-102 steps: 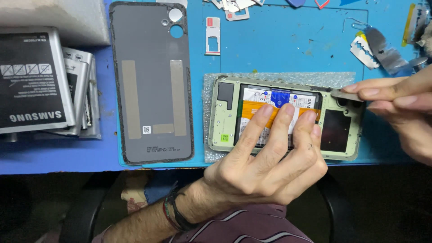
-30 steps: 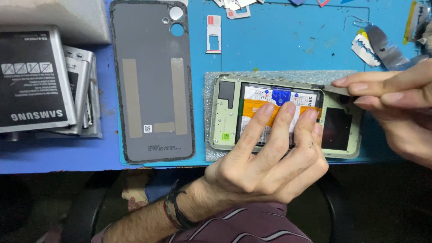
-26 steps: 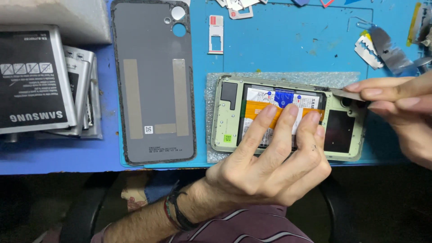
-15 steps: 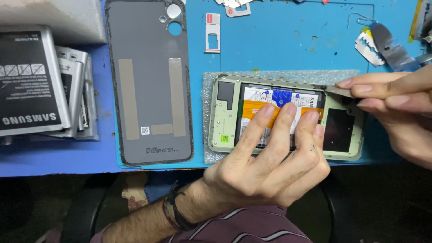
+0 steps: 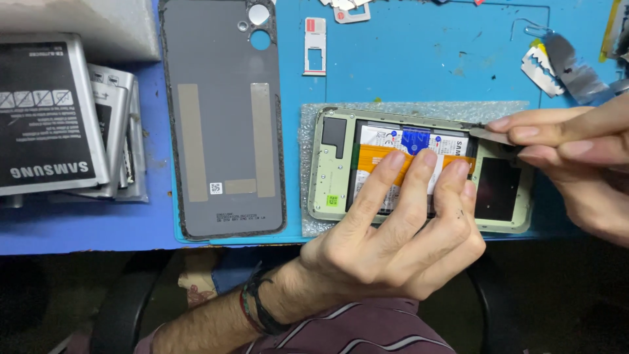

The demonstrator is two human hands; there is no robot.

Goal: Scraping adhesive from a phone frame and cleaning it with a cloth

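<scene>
An opened phone (image 5: 333,172) with a pale green inner frame, a battery and an orange flex strip lies on a bubble-wrap pad (image 5: 419,107). My left hand (image 5: 393,246) reaches up from below and presses three fingertips flat on the battery, holding the phone down. My right hand (image 5: 580,167) comes in from the right and pinches a thin metal blade (image 5: 488,134), whose tip sits at the phone's upper edge near its right end. The phone's grey back cover (image 5: 223,124) lies inside-up to the left of the phone.
A stack of phone batteries (image 5: 49,118) sits at the far left under a grey box (image 5: 78,19). A SIM tray (image 5: 315,46) lies on the blue mat (image 5: 426,59) above the phone. Razor blade pieces (image 5: 540,65) and foil scraps lie at the upper right. The table edge runs just below the phone.
Almost nothing: the view shifts slightly, my left hand keeps pressing the phone, and my right hand holds the blade at the same upper edge with small shifts.
</scene>
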